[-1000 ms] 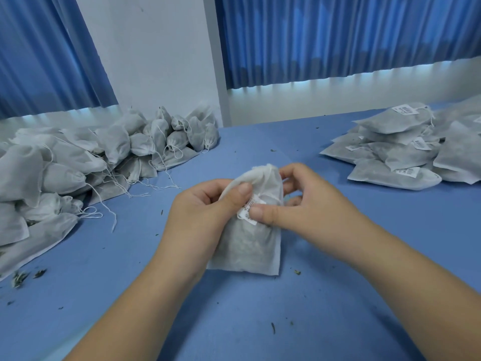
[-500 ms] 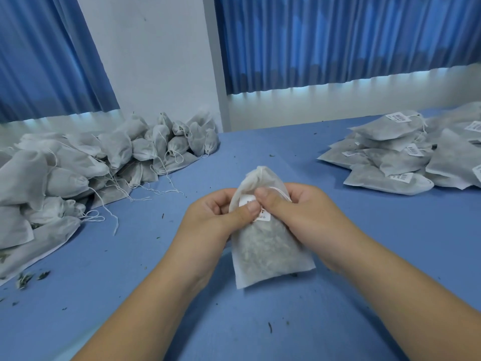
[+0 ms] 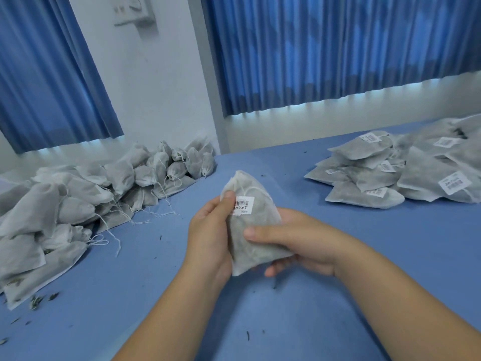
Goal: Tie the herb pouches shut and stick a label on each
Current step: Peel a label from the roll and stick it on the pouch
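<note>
While a white herb pouch (image 3: 256, 230) is hovering tilted above the blue table (image 3: 286, 321), I am holding it between both hands. My left hand (image 3: 210, 235) is wrapping its left edge, the thumb (image 3: 229, 198) pressing beside the barcode label (image 3: 244, 206) that is sticking to the upper front, just below the gathered neck. My right hand (image 3: 299, 243) is cupping the lower right corner, thumb lying across the front and fingers curling underneath — both hands are clamping the pouch. To my left, a heap of drawstring pouches (image 3: 91, 194) with loose strings is lying along the table's far edge; to my right, a stack of labelled pouches (image 3: 403, 178) is resting flat — well apart from my hands. Herb crumbs (image 3: 35, 302) are dotting the table.
</note>
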`<control>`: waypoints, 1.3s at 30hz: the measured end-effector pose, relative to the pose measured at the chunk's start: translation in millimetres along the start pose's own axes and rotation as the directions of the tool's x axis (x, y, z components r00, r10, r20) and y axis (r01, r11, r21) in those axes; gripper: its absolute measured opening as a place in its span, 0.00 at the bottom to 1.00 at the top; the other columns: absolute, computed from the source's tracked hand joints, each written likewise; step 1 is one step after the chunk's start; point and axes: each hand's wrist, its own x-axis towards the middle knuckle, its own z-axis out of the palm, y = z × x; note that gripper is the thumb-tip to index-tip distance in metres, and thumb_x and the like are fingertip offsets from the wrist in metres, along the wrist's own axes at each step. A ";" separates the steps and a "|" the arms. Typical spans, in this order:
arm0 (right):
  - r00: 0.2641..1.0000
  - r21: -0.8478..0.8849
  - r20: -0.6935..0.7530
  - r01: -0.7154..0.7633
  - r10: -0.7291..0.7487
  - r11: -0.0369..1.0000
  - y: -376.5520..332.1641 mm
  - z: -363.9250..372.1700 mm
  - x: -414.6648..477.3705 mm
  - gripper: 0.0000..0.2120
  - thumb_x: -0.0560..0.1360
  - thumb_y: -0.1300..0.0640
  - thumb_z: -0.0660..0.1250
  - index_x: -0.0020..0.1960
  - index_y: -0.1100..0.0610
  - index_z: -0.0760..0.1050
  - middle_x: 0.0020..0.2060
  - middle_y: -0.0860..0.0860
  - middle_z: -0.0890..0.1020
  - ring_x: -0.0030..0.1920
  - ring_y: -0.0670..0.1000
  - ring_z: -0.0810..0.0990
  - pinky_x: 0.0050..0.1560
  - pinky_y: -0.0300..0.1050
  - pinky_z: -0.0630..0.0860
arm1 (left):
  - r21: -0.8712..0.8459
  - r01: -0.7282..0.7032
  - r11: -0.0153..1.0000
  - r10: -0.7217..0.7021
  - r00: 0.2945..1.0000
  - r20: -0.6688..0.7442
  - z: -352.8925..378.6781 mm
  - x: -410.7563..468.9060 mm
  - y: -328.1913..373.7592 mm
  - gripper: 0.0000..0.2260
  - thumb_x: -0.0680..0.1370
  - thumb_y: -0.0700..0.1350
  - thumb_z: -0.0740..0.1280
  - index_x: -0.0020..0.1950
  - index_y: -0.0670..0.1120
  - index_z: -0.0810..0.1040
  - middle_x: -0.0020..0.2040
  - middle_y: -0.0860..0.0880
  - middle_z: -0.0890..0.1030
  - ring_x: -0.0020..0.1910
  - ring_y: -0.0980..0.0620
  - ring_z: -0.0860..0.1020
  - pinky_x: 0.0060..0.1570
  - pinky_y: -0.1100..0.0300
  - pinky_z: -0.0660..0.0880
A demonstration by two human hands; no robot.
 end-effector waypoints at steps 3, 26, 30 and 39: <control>0.993 0.074 -0.118 0.002 0.007 0.997 2.1 -20.1 -15.3 0.17 0.72 0.49 0.72 0.58 0.53 0.79 0.47 0.56 0.85 0.40 0.54 0.84 0.31 0.40 0.78 | -0.026 0.020 0.999 -0.018 0.998 0.053 28.3 4.7 -1.2 0.08 0.80 0.41 0.66 0.56 0.39 0.78 0.49 0.37 0.81 0.47 0.41 0.79 0.52 0.44 0.76; 0.405 0.201 -0.908 0.640 -0.103 0.742 -44.7 -209.0 -156.5 0.15 0.75 0.71 0.64 0.60 0.61 0.69 0.40 0.57 0.81 0.46 0.51 0.83 0.42 0.38 0.81 | 0.124 0.238 0.963 -0.268 0.833 0.484 259.5 -18.8 -70.6 0.07 0.83 0.47 0.62 0.57 0.47 0.76 0.49 0.48 0.81 0.36 0.51 0.83 0.32 0.61 0.76; 0.378 0.216 -0.925 0.430 0.043 0.877 -46.1 -204.2 -125.8 0.02 0.77 0.64 0.63 0.48 0.62 0.74 0.43 0.55 0.79 0.38 0.50 0.82 0.33 0.38 0.77 | 0.131 0.230 0.964 -0.264 0.870 0.416 234.4 -9.9 -53.4 0.07 0.80 0.45 0.65 0.56 0.45 0.79 0.43 0.50 0.80 0.29 0.54 0.80 0.28 0.63 0.73; 0.652 0.128 -0.758 0.202 -0.036 0.971 -19.5 -100.6 -15.4 0.04 0.76 0.63 0.64 0.47 0.60 0.78 0.33 0.53 0.80 0.25 0.48 0.78 0.29 0.39 0.72 | 0.144 0.154 0.978 -0.184 0.956 0.228 123.8 24.1 -7.2 0.04 0.79 0.42 0.66 0.49 0.45 0.80 0.33 0.51 0.80 0.27 0.54 0.75 0.27 0.62 0.70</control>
